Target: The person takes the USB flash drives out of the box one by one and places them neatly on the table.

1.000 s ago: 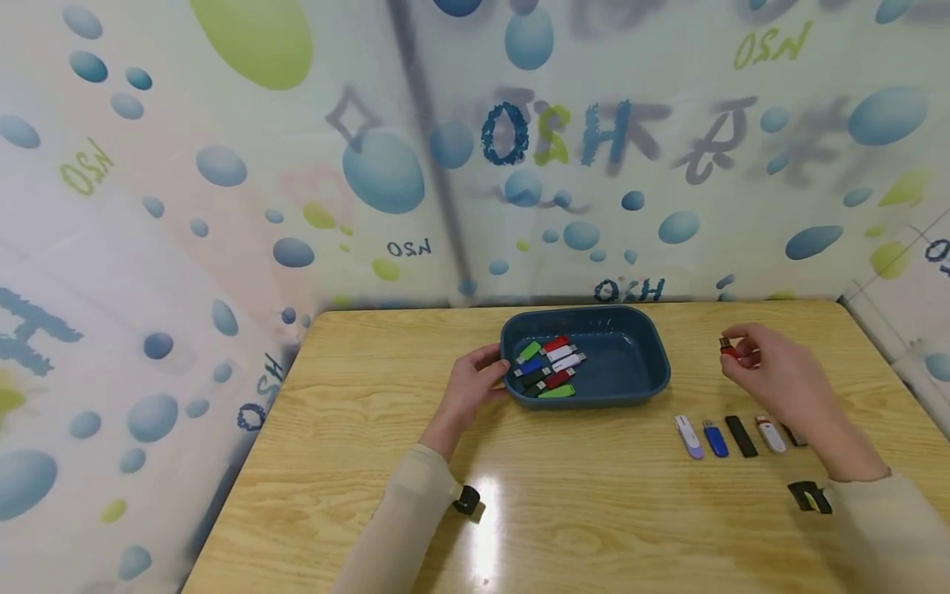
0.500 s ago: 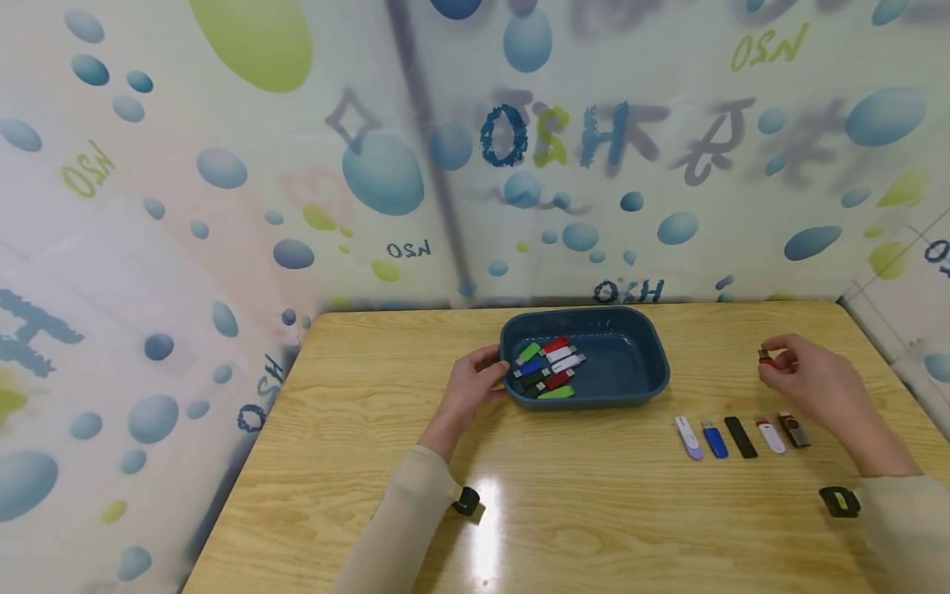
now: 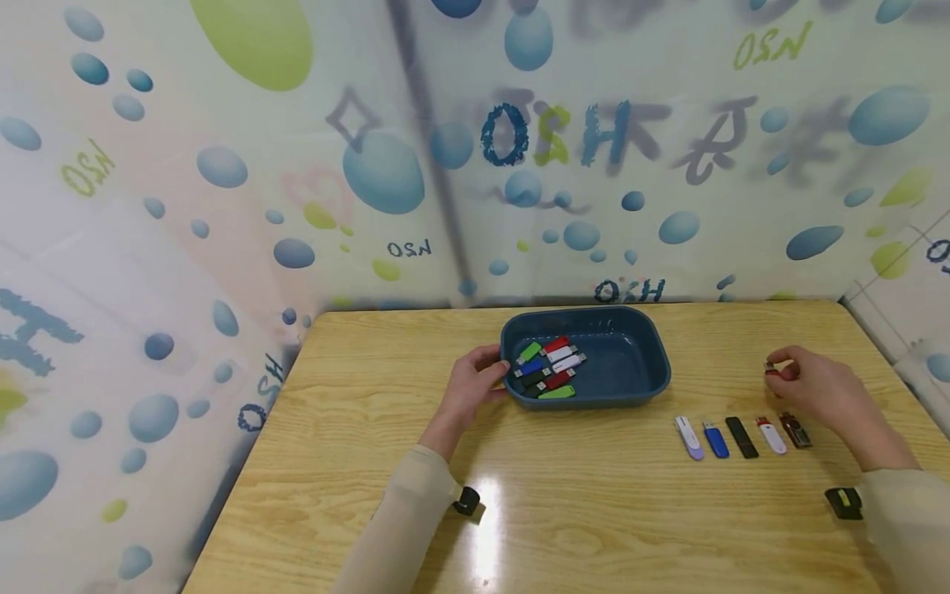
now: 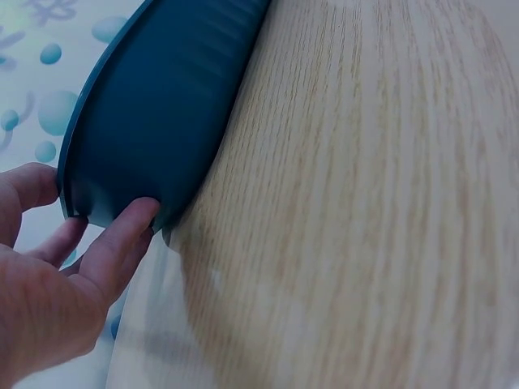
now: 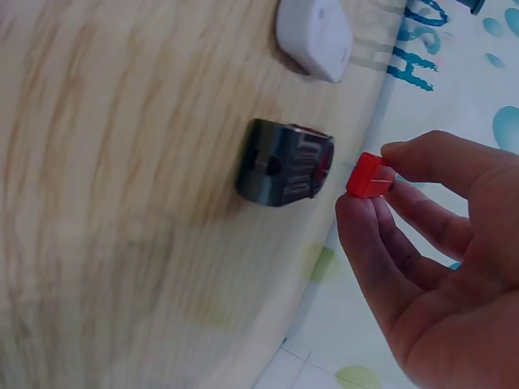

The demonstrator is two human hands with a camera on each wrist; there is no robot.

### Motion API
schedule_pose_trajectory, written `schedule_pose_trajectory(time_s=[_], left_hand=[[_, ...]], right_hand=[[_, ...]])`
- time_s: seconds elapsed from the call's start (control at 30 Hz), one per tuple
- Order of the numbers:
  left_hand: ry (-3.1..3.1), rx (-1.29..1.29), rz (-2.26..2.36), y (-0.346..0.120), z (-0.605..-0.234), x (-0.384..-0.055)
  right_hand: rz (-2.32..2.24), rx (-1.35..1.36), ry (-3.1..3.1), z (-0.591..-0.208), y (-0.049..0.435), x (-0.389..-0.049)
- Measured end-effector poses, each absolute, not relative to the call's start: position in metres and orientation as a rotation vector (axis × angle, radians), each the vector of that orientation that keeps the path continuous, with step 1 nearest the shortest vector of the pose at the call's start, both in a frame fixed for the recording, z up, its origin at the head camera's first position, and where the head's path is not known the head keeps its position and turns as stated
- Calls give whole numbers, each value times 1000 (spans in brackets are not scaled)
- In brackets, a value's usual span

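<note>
right hand [image 3: 824, 389]: fingers [image 5: 363, 243] pinched red USB stick [image 5: 366, 177] | row of five sticks [image 3: 741, 437] nearby on surface [image 3: 594, 511] | left hand [image 3: 472, 384]: fingers gripped blue tray [image 3: 622, 369] end

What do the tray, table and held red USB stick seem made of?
Tray: probably moulded plastic, glossy; rounded corners and light highlights inside.
Table: wood or wood-look laminate, fairly glossy; visible grain and a bright glare patch.
Red USB stick: likely plastic, smooth-looking; even, bright colour, though painted metal is possible.
</note>
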State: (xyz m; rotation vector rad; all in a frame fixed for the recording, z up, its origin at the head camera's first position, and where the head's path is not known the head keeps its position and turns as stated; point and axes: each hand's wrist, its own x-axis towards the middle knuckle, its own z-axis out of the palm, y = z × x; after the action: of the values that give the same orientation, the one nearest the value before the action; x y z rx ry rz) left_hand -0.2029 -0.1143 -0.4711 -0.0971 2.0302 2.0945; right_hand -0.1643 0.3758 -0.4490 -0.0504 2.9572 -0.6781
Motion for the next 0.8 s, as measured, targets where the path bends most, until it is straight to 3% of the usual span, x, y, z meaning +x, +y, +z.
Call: schedule_pose_trajectory(time_s=[0.8], left_hand=[[2068,-169,2052,-117,-474,-199]], right_hand=[[-573,-77,2897,-458,374,-173]])
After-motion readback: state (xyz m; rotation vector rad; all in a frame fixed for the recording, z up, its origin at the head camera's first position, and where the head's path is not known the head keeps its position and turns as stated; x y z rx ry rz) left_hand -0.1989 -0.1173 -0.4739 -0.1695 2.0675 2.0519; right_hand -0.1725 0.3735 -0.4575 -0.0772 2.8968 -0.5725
